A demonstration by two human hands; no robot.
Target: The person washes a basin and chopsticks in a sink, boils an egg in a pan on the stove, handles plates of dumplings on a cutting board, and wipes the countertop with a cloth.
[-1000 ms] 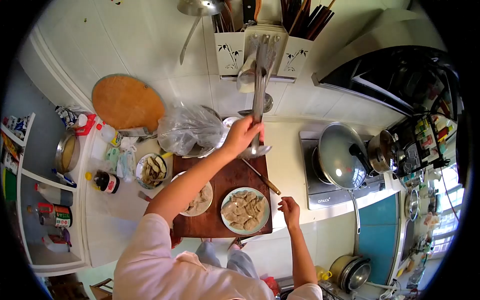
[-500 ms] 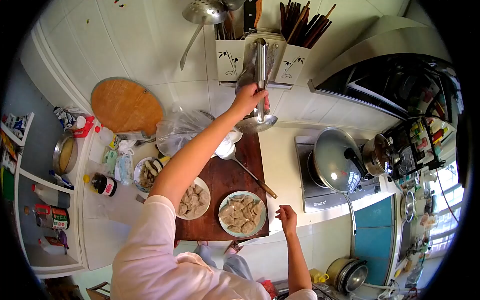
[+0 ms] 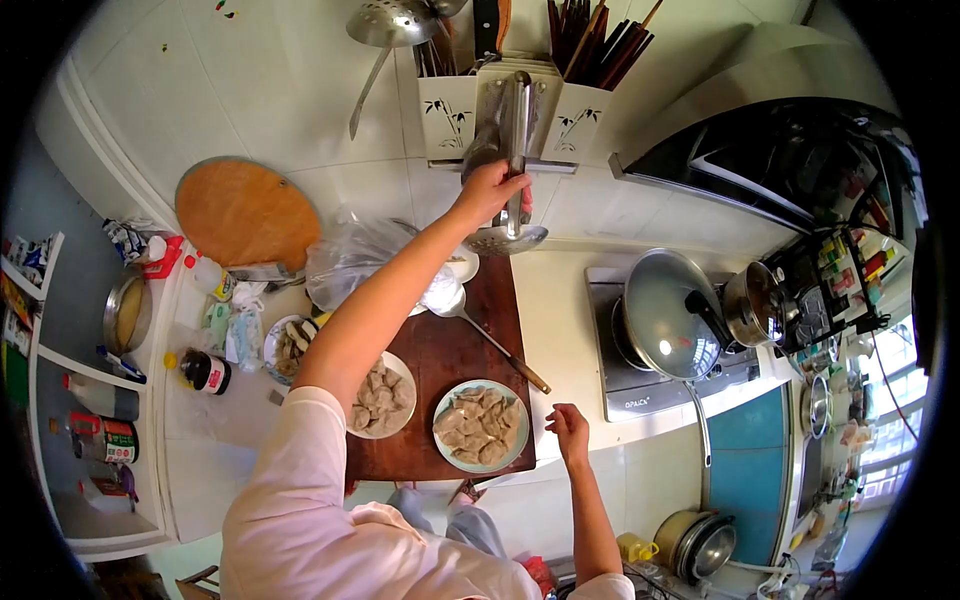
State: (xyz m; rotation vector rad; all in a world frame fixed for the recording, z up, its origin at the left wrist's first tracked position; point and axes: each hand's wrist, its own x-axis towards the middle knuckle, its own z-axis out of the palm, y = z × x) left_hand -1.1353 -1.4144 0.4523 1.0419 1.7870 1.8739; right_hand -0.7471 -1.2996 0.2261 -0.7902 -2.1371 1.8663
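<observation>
My left hand (image 3: 494, 192) is raised to the tiled wall, its fingers wrapped round the handle of a metal skimmer (image 3: 506, 240). The skimmer hangs upright with its bowl downward, in front of the utensil rack (image 3: 551, 115). Low beside the counter edge, my right hand (image 3: 569, 432) has loosely curled fingers and nothing visible in them. To its left, a plate of dumplings (image 3: 480, 425) sits on the dark wooden board (image 3: 425, 345). A second plate of dumplings (image 3: 381, 398) is partly covered by my left arm. A long-handled spatula (image 3: 500, 349) lies across the board.
A lidded wok (image 3: 668, 310) and a small pot (image 3: 752, 303) stand on the stove (image 3: 638, 398). The range hood (image 3: 780, 160) juts out above. At left are a round cutting board (image 3: 245, 212), a plastic bag (image 3: 350, 262) and a dark sauce bottle (image 3: 206, 370).
The whole view has shifted slightly. My left hand stays round the skimmer handle by the rack, the skimmer nearly in place. My right hand keeps its curled pose.
</observation>
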